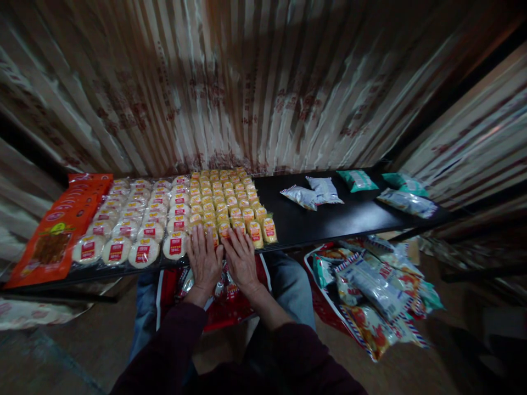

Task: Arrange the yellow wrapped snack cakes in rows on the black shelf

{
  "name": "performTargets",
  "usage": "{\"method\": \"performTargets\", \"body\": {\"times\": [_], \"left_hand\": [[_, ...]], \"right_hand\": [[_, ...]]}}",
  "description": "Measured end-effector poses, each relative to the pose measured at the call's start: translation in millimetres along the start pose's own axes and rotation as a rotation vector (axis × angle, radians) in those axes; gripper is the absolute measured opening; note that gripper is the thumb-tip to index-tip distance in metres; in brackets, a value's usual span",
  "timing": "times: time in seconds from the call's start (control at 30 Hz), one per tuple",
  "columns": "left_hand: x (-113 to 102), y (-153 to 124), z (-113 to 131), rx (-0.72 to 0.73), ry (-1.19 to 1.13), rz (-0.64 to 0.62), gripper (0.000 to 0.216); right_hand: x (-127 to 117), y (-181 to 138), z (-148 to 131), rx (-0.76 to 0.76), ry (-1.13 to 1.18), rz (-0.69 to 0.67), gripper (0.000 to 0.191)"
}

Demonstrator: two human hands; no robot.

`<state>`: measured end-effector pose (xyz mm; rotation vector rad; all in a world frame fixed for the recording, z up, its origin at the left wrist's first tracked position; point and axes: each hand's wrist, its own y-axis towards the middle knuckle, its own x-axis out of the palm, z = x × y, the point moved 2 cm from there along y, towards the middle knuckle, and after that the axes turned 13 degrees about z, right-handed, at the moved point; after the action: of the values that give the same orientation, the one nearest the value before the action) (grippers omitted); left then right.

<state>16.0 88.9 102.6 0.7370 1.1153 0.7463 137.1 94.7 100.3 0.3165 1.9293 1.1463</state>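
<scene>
My left hand and my right hand lie side by side, palms down, at the front edge of a black table. Their fingers are stretched flat onto the nearest small yellow snack packets, which stand in tight rows in the table's middle. Neither hand grips anything. To the left of the yellow rows lie rows of round white rice-cracker packets with red labels. The left fingers touch the seam between the white and yellow rows.
Orange snack bags overlap along the table's left end. Silver and green packets lie loose on the right. A bag of mixed snack packs sits on the floor at right; a red bag rests on my lap.
</scene>
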Motion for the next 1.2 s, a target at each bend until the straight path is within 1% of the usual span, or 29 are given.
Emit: {"method": "performTargets", "body": {"times": [0.13, 0.23, 0.37, 0.5, 0.6, 0.7, 0.87, 1.0, 1.2], "left_hand": [[2, 0, 1, -0.009, -0.01, -0.03, 0.054], [3, 0, 1, -0.028, -0.024, -0.044, 0.053], [3, -1, 0, -0.033, -0.023, 0.0, 0.054], [3, -2, -1, -0.039, -0.037, 0.03, 0.056], [4, -3, -1, -0.032, -0.048, 0.021, 0.056], [4, -2, 0, -0.004, -0.047, 0.025, 0.055], [1, 3, 4, 0.051, -0.021, 0.035, 0.058], [0, 6, 6, 0.059, -0.008, 0.018, 0.063], [0, 9, 6, 0.037, -0.03, 0.008, 0.062]], "right_hand": [[4, -2, 2, 0.008, 0.029, -0.014, 0.046], [7, -3, 4, 0.007, 0.035, -0.031, 0.046], [6, -4, 4, -0.004, 0.017, -0.04, 0.042], [-2, -5, 2, -0.008, -0.01, -0.047, 0.042], [-10, -4, 2, 0.034, -0.046, -0.038, 0.045], [-16, 0, 8, 0.111, -0.113, 0.008, 0.048], [-15, 9, 20, 0.206, -0.15, 0.05, 0.049], [-10, 14, 23, 0.178, -0.11, 0.008, 0.047], [-12, 20, 30, 0.129, -0.119, -0.018, 0.048]]}}
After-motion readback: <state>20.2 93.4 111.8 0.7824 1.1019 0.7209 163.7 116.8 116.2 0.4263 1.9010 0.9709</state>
